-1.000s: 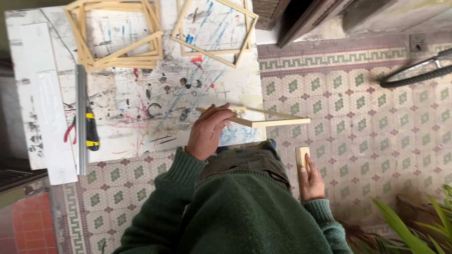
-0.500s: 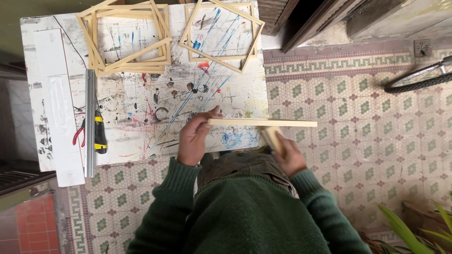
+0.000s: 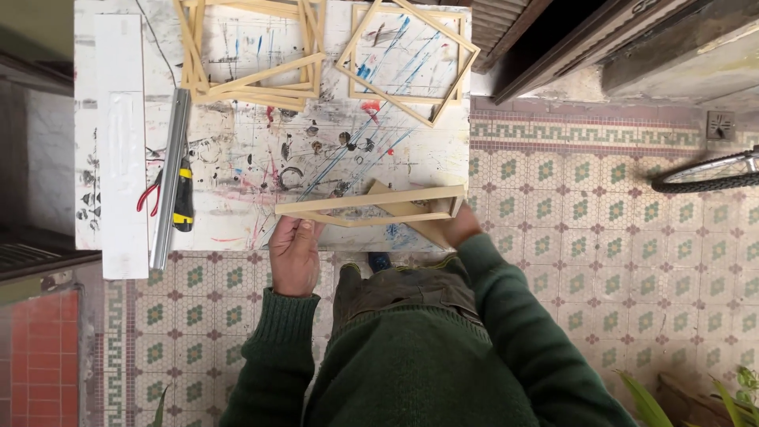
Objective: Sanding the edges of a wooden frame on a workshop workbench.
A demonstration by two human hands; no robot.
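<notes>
Pale wood makes up the frame (image 3: 371, 207) we hold at the near edge of the paint-streaked table (image 3: 261, 158), its long bars running left to right and tilted up off the surface. Our left hand (image 3: 295, 251) grips the frame's left end, fingers curled over the lower bar with the thumb side toward the table. Our right hand (image 3: 457, 225) is closed around the right end, where a short wooden piece (image 3: 423, 231) angles down toward us; how the fingers sit there we cannot tell, since the wood covers them.

Further out on the table, a stack of wooden frames (image 3: 249, 55) lies at the far left, and a pair of overlapping frames (image 3: 407, 55) lies just to its right. Along the left side lie a metal ruler (image 3: 168, 186), a yellow-and-black tool (image 3: 183, 205) and red-handled pliers (image 3: 148, 194), beside a white board (image 3: 122, 142). Patterned floor tiles (image 3: 601, 229) spread to the right, where a bicycle wheel (image 3: 708, 174) shows at the edge.
</notes>
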